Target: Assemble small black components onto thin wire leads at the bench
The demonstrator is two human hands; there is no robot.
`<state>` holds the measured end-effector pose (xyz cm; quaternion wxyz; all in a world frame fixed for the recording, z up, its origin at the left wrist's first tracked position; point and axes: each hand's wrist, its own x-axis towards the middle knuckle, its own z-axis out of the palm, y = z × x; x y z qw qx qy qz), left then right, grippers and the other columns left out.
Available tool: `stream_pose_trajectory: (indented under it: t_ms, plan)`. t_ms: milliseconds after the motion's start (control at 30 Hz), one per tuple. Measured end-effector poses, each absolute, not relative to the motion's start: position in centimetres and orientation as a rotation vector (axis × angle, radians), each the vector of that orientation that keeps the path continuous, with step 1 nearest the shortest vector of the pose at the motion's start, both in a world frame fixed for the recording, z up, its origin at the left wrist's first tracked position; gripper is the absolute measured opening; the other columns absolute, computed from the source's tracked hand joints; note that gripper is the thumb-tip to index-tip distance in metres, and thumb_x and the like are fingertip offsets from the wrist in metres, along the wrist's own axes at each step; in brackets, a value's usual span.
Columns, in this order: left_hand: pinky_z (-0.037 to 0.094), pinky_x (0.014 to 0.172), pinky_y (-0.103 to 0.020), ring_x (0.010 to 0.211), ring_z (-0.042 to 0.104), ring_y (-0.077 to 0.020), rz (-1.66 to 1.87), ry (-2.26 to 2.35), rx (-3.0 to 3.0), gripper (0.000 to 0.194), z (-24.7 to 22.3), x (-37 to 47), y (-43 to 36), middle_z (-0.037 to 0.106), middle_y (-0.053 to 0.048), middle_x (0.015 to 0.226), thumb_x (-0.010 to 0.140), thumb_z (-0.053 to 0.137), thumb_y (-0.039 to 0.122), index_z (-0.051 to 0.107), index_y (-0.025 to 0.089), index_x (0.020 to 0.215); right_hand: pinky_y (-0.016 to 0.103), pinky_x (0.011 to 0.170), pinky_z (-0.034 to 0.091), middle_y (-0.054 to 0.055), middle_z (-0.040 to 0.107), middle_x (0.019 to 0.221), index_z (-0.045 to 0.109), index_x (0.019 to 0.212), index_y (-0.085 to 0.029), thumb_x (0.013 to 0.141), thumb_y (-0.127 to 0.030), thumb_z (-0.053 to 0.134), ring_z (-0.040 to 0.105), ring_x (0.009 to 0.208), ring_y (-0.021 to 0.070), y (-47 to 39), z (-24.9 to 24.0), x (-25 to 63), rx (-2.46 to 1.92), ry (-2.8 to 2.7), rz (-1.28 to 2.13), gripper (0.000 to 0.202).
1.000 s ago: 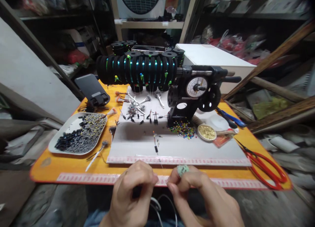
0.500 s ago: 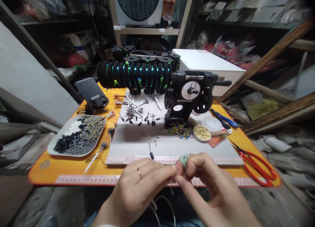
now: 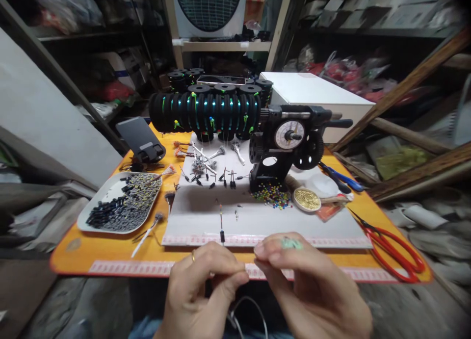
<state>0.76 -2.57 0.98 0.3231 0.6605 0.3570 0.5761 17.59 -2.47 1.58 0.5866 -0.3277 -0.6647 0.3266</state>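
My left hand (image 3: pixel 209 285) is closed, thumb and forefinger pinched together, above the table's front edge; anything between the tips is too small to make out. Facing it, a short gap away, my right hand (image 3: pixel 305 275) has its thumb and fingers pressed together too, and what they hold is hidden. A pale green patch (image 3: pixel 291 243) shows on a right finger. Just beyond my left hand, a small black piece (image 3: pixel 222 236) with a thin stem lies on the white board (image 3: pixel 198 221). Behind stands a black winding device (image 3: pixel 290 135) with dark spools (image 3: pixel 206 111).
On the left are a white tray (image 3: pixel 99 194) of small black and grey parts and a phone stand (image 3: pixel 142 140). Coloured beads (image 3: pixel 274 196), a dish of gold bits (image 3: pixel 307 200), blue pliers (image 3: pixel 342 177) and red scissors (image 3: pixel 395 253) lie on the right.
My hands have moved apart from touching. The left fingers have curled into a pinch, and the right hand has turned so the green patch faces up. The view has shifted slightly.
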Motion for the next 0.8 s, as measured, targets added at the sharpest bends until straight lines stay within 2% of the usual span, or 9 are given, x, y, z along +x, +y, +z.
stream_pose_trajectory:
  t_ms: [67,167,267,467,600,800]
  plan:
    - [0.047,0.055,-0.02,0.058,0.058,-0.0105,1.503,0.948,1.713,0.019,1.0,0.5,-2.7,0.06,0.003,0.062,0.084,0.064,0.001,0.066,0.019,0.082,0.027,0.084,0.059,0.006,0.07,0.096,0.063,0.115,-0.018,0.08,0.014,0.057,0.068,0.095,0.0174,-2.3,1.9,18.1,-0.711,-1.8,0.517,0.049]
    - [0.047,0.056,-0.02,0.059,0.058,-0.0105,1.488,0.958,1.696,0.02,1.0,0.0,-2.8,0.06,0.003,0.063,0.085,0.063,0.0,0.066,0.02,0.081,0.029,0.084,0.058,0.009,0.071,0.097,0.061,0.115,-0.014,0.084,0.011,0.056,0.067,0.095,0.0186,-2.1,2.4,18.9,-0.747,-2.038,0.407,0.04]
    - [0.047,0.057,-0.021,0.061,0.058,-0.0108,1.449,0.983,1.709,0.02,0.7,-0.2,-3.0,0.061,0.003,0.065,0.085,0.063,0.0,0.065,0.02,0.082,0.028,0.082,0.057,0.008,0.07,0.096,0.058,0.113,-0.015,0.088,0.007,0.056,0.066,0.091,0.0174,-2.1,2.7,19.3,-0.8,-2.123,0.382,0.034]
    - [0.049,0.057,-0.022,0.067,0.062,-0.013,1.44,1.0,1.694,0.021,0.4,-0.5,-2.8,0.064,0.0,0.073,0.087,0.061,0.0,0.065,0.02,0.085,0.028,0.065,0.054,0.005,0.067,0.081,0.051,0.101,-0.02,0.086,0.006,0.055,0.064,0.077,0.0171,-2.2,2.8,19.1,-0.88,-2.095,0.394,0.031]
    - [0.048,0.054,-0.019,0.069,0.062,-0.0119,1.39,1.056,1.748,0.02,0.6,-0.8,-2.4,0.063,-0.001,0.078,0.089,0.059,0.001,0.064,0.021,0.087,0.029,0.065,0.053,0.005,0.066,0.08,0.05,0.098,-0.021,0.086,0.005,0.054,0.064,0.077,0.0179,-2.1,2.3,19.6,-0.923,-2.107,0.36,0.028]
    - [0.052,0.064,-0.018,0.07,0.065,-0.0106,1.356,1.144,2.063,0.019,1.5,-0.4,-1.7,0.066,-0.002,0.076,0.087,0.057,-0.003,0.063,0.016,0.089,0.034,0.076,0.058,0.009,0.071,0.09,0.052,0.109,-0.019,0.09,-0.004,0.052,0.069,0.09,0.0242,-1.8,1.4,19.9,-0.851,-2.352,0.129,0.025]
